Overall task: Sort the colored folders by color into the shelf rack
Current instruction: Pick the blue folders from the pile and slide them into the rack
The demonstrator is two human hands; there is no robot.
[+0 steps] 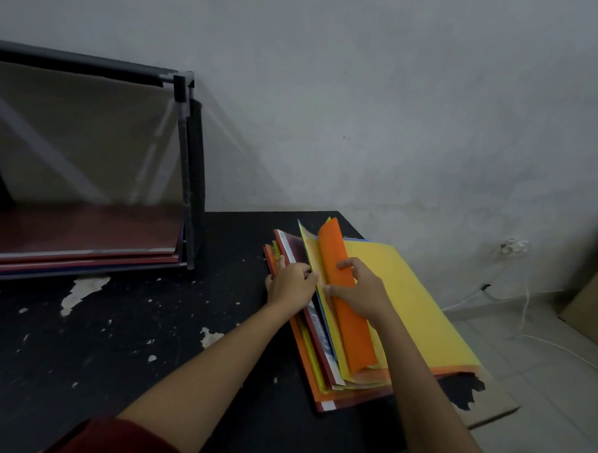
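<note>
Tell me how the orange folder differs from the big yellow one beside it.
The orange folder stands curled on edge; the yellow folder lies flat. The right hand grips the orange folder, not the yellow folder. Both belong to the same stack on the table.

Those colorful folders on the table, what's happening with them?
A person is leafing through the pile of folders on the black table. The left hand grips the folders at the pile's left edge, while the right hand holds an orange folder lifted up on edge. A yellow folder lies flat to the right. The shelf rack on the left has red folders lying on its bottom shelf.
</note>
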